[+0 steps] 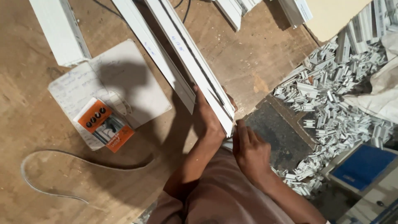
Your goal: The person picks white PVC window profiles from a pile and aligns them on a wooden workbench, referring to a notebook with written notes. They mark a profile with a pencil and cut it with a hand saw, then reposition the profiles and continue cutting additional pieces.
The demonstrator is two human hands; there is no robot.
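A long white plastic profile (pixel 188 54) with a dark groove lies slanted across the wooden workbench (pixel 37 137), its near end at the bench's edge. My left hand (pixel 207 114) grips the left side of that near end. My right hand (pixel 248 149) is closed at the profile's end face, fingers against it. A second white profile (pixel 155 56) lies alongside on the left, touching the first.
A sheet of handwritten notes (pixel 124 83) with an orange blister pack (pixel 105 124) on it lies at the left. A grey rubber strip (pixel 62 159) curls below. Another white profile (pixel 60 29) lies top left. A heap of white offcuts (pixel 327 99) covers the floor at right, by a blue-topped box (pixel 362 166).
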